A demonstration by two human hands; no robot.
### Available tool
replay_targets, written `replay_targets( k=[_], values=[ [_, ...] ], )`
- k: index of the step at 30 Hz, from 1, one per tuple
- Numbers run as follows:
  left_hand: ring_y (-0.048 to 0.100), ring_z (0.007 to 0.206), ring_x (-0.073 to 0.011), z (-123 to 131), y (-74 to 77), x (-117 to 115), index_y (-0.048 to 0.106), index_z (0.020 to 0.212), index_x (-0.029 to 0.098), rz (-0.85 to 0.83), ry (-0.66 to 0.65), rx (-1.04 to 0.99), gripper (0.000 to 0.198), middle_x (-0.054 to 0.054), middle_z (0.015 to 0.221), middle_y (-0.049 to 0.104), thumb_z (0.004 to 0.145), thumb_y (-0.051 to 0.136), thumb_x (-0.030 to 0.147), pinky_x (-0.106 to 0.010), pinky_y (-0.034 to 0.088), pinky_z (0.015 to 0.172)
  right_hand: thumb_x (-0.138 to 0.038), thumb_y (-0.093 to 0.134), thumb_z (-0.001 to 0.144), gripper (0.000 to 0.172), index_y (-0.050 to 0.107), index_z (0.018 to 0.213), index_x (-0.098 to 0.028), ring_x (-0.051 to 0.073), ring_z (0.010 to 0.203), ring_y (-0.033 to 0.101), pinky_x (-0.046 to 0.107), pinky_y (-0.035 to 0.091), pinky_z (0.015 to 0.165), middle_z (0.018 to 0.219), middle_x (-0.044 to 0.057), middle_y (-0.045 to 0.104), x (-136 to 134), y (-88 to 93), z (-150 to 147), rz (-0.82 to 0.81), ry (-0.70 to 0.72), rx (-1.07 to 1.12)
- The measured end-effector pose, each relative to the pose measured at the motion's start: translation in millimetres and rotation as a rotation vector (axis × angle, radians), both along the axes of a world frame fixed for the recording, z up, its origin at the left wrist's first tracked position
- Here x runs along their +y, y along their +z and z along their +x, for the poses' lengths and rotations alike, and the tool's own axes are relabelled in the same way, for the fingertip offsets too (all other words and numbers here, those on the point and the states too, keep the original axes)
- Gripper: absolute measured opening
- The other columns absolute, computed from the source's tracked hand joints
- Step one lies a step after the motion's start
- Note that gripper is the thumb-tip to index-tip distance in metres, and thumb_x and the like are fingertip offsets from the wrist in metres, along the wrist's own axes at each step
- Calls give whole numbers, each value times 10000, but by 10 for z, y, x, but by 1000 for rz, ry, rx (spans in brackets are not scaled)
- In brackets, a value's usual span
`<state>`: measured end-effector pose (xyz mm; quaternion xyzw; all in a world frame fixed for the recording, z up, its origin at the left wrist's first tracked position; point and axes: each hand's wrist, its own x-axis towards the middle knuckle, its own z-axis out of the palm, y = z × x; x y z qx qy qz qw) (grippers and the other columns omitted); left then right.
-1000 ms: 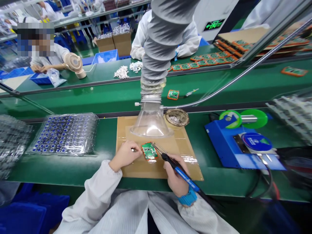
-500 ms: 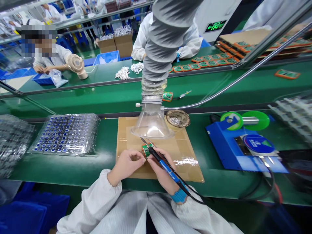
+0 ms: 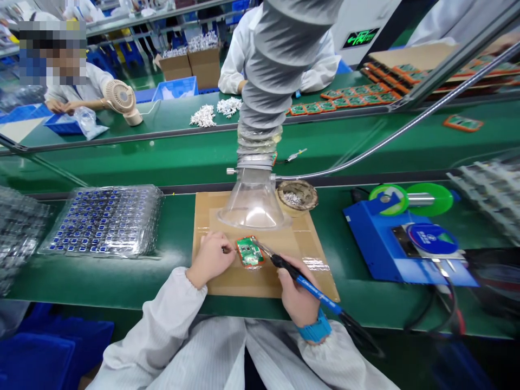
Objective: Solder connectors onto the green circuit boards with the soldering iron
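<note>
A green circuit board (image 3: 250,252) with an orange edge lies on the brown cardboard sheet (image 3: 268,284). My right hand (image 3: 299,287) is closed around a blue and black soldering iron (image 3: 307,284), whose tip points at the board's upper right part. To the left of the board, my left hand (image 3: 214,255) has its fingers pinched near the board's left edge. Something small and dark shows at those fingertips, too small to name. Above the board hangs a clear fume hood (image 3: 254,203) on a grey ribbed hose.
A bowl of metal bits (image 3: 298,196) stands behind the sheet. On the right is a blue solder feeder (image 3: 377,244) with green reels; on the left, stacked clear trays (image 3: 108,222) of blue-marked parts. A metal flexible conduit (image 3: 385,141) crosses above. Co-workers sit across the bench.
My right hand has drawn back to the right and turned the iron's tip toward the board. The board now shows fully. My left hand has moved slightly up and left.
</note>
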<state>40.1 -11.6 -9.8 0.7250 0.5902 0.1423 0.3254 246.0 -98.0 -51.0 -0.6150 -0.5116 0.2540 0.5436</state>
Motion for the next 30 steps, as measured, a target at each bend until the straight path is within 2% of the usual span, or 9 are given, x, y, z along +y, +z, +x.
replay_targets(
  k=[4, 12, 20, 30],
  values=[
    [550, 940, -205, -4, 43, 18, 650, 621, 183, -37, -8, -7, 198, -13, 853, 678, 810, 661, 127, -377, 339, 860, -296, 649, 927, 101, 687, 999, -238, 204, 825, 714, 317, 591, 727, 900, 46, 727, -48, -39, 46, 89, 64, -38],
    [544, 955, -214, 37, 26, 13, 669, 618, 192, -37, 4, 43, 195, -15, 853, 679, 808, 663, 146, -391, 331, 856, -264, 649, 919, 113, 668, 1029, -249, 190, 823, 714, 287, 578, 715, 921, 36, 720, -41, -61, 30, 96, 174, -126],
    [547, 959, -219, 52, 65, 18, 677, 625, 191, -40, -13, 73, 190, -21, 864, 684, 809, 657, 146, -391, 340, 845, -272, 655, 903, 95, 675, 989, -238, 189, 781, 731, 287, 583, 694, 874, 28, 739, 3, 40, -27, 111, 159, -222],
    [558, 980, -216, 40, 74, 51, 679, 630, 194, -60, -28, 66, 183, -8, 861, 692, 808, 672, 153, -396, 354, 873, -280, 639, 918, 81, 673, 980, -240, 187, 789, 730, 290, 578, 696, 875, 30, 737, 10, 5, -28, 99, 135, -223]
  ],
)
